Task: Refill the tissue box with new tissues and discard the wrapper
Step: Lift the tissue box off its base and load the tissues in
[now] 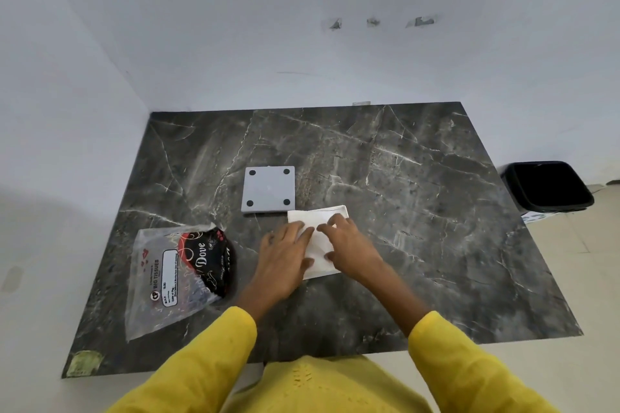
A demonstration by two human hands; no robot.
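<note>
Both hands' grip, left hand [285, 255] and right hand [349, 245], lies spread flat on the tissue stack [317, 245], with the grey box base [268, 189] just beyond, nearer the left.

Head view — steeply down, near table [436, 178]

A dark marble-patterned table [419, 198] carries a grey square box base [268, 189] near centre, a white tissue stack [318, 245] at its five o'clock, and a clear plastic wrapper [167, 275] at eight o'clock.
</note>
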